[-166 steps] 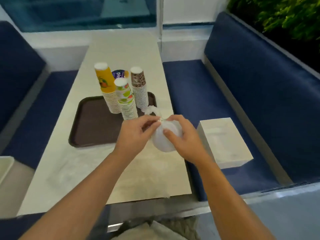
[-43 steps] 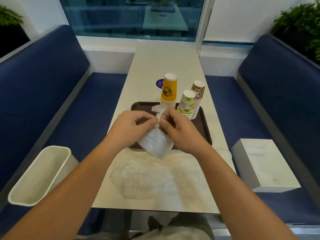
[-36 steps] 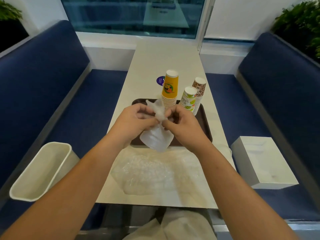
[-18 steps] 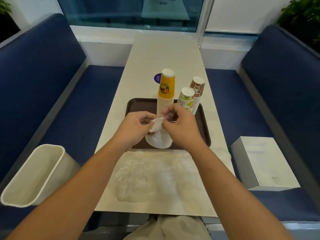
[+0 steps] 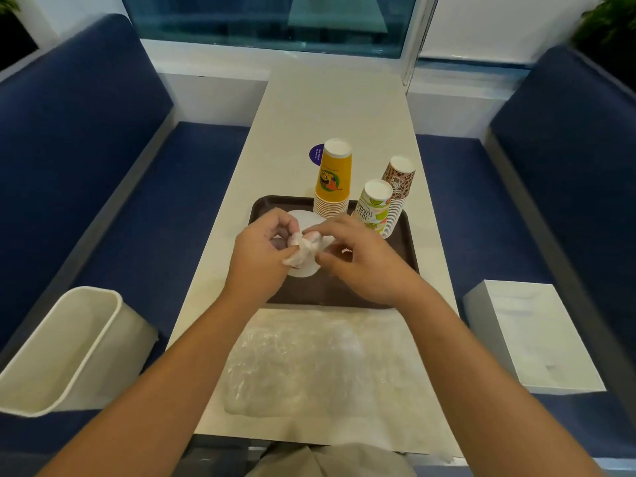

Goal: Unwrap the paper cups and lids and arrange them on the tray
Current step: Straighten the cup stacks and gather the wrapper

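Now both hands (image 5: 261, 256) (image 5: 361, 266) pinch crumpled wrap (image 5: 303, 246) above lids (image 5: 304, 270) lying flat on tray (image 5: 344, 294).

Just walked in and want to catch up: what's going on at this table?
A person's left hand and right hand both pinch a crumpled clear wrapper over the white lids on the brown tray. Three unwrapped stacks of paper cups already stand upside down at the tray's far side. A flattened wrapper lies on the table.
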